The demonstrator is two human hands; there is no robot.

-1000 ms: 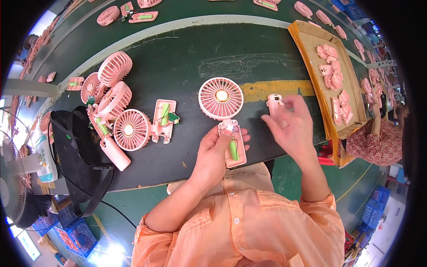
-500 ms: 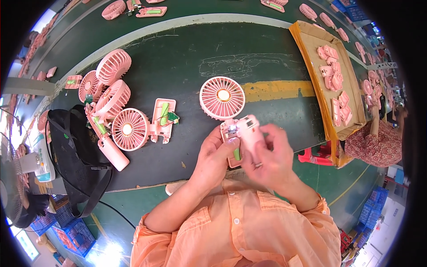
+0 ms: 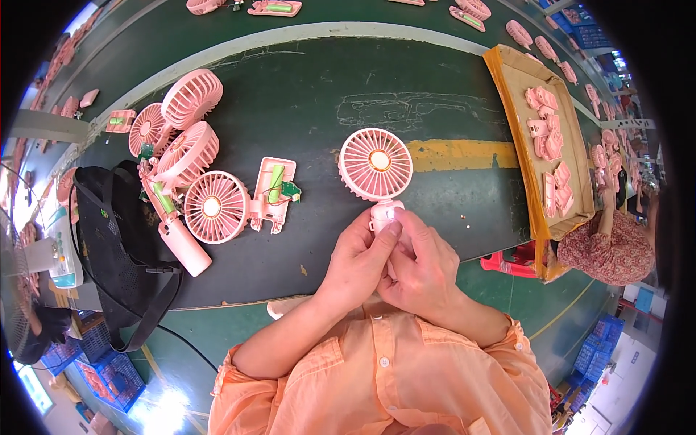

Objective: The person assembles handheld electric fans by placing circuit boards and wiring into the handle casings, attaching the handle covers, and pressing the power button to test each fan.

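Note:
A pink handheld fan (image 3: 378, 160) with a round slatted head points away from me, just in front of my body. My left hand (image 3: 354, 264) wraps its handle from the left, the thumb pressing near the top. From the right, my right hand (image 3: 423, 272) closes on the same handle, fingertips close to the left thumb. A pink cover (image 3: 386, 213) now sits over the handle's upper part; my fingers hide the lower part. Left of my hands lies another fan (image 3: 212, 207), joined to an opened handle half (image 3: 278, 187) with a green battery and a small circuit board.
More pink fans (image 3: 186, 156) pile up at the left beside a black bag (image 3: 119, 239). A cardboard box (image 3: 516, 138) of pink handle parts stands at the right. Beyond it sits a person in a patterned top (image 3: 609, 250). A red stool (image 3: 507, 262) stands below the table edge.
The loose pink handle cover in my right hand has come down over the open handle, hiding its battery and wiring. My right hand has moved in beside my left; the view has shifted slightly.

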